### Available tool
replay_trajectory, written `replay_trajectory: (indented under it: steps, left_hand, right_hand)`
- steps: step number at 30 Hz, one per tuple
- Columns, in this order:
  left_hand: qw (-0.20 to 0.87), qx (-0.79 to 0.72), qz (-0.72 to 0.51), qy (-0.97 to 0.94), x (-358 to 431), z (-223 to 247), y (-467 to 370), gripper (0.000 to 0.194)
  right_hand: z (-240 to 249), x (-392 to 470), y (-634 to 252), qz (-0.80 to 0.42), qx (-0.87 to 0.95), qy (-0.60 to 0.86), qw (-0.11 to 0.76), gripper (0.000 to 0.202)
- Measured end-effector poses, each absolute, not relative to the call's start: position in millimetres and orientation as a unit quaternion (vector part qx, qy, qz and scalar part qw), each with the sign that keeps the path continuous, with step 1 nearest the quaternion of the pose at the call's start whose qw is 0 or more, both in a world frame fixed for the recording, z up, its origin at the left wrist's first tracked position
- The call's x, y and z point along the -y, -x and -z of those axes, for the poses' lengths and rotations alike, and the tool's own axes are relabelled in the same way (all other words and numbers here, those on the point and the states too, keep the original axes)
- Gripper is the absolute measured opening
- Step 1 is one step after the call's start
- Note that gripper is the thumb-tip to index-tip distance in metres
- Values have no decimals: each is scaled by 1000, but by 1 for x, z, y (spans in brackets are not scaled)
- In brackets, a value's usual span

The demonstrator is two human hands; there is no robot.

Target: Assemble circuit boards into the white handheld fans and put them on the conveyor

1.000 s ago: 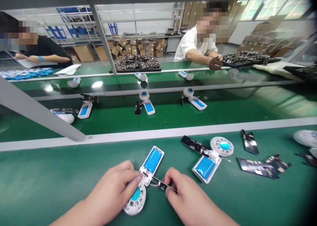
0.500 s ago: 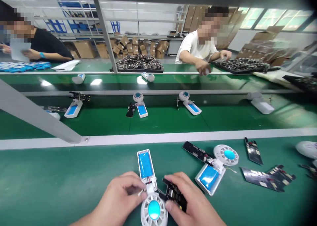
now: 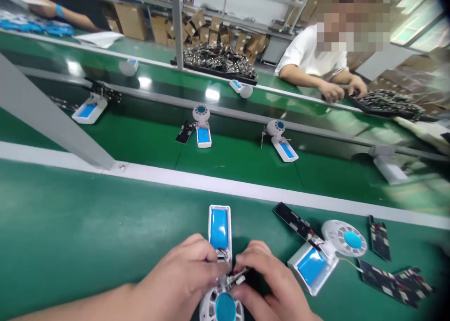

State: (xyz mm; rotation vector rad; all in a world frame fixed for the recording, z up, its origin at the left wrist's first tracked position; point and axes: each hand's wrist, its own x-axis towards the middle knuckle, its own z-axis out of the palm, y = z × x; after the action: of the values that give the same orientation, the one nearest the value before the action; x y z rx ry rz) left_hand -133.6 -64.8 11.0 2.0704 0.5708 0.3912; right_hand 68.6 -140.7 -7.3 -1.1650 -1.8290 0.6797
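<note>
A white handheld fan (image 3: 230, 232) lies on the green bench in front of me, its handle opened to a blue battery (image 3: 219, 229) and its round head (image 3: 226, 307) nearest me. My left hand (image 3: 190, 269) reaches across the fan's neck with fingers pinched together; what is between the fingertips is hidden. In my right hand (image 3: 270, 283) a dark circuit board (image 3: 242, 275) is gripped between thumb and fingers, seen nearly edge-on beside the neck. The fingertips of both hands almost meet there, over small wires.
A second opened fan (image 3: 312, 267) with its board (image 3: 295, 225) lies to the right, beside several loose circuit boards (image 3: 379, 239). Beyond the white rail (image 3: 197, 182), more fans (image 3: 204, 136) sit on a green belt. Across it, a person in a white shirt (image 3: 312, 54) handles parts near a filled tray (image 3: 390, 103).
My left hand has moved right, over the fan's neck. The board in my right hand has turned edge-on and come closer to the neck. The view has tilted.
</note>
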Motion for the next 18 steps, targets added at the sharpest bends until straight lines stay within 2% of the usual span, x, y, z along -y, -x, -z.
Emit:
replay_trajectory:
  steps: [4,7,13,18]
  left_hand:
    - [540,-317,-132,-768,68,-6,134,28]
    - [572,-400,-125,-705,69,3,133,14]
    - [556,-327,-198,-738,72,2,134,13]
    - [536,-322,-233,-745,78,4,136,10]
  right_hand:
    - [10,145,-72,-355,693,463,423,38]
    - [7,147,-78,-385,696,458,396,42]
    - [-4,143,-82,-359,713,468,378,36]
    - [-3,137,-76,-416,683,466,380,30]
